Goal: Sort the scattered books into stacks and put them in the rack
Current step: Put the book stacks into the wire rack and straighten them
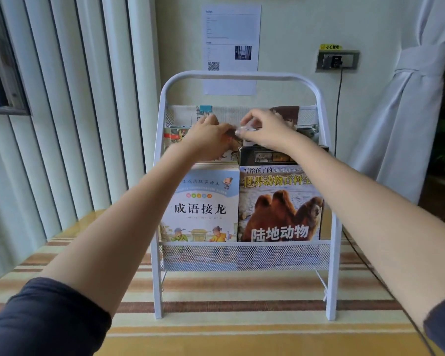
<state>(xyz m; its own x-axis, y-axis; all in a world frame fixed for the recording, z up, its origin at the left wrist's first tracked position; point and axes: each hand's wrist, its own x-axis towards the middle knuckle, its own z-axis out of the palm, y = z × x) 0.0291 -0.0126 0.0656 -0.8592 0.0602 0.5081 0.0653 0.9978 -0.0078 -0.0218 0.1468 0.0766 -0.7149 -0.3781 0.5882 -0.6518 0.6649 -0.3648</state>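
A white wire rack stands mid-frame on a striped tablecloth. Two books face out in its bottom tier: a pale book reading 成语接龙 and a camel book reading 陆地动物. Both hands, left hand and right hand, have their fingers curled at the middle tier's books; what they grip cannot be told. A printed sheet hangs on the wall above.

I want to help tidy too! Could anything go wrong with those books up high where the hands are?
Maybe. Both the left hand and the right hand are fiddling with books in the middle tier, so one could slip out and fall onto the camel book below. The white rack is tall and narrow on the striped tablecloth; pushing hard up high might tip it backward.
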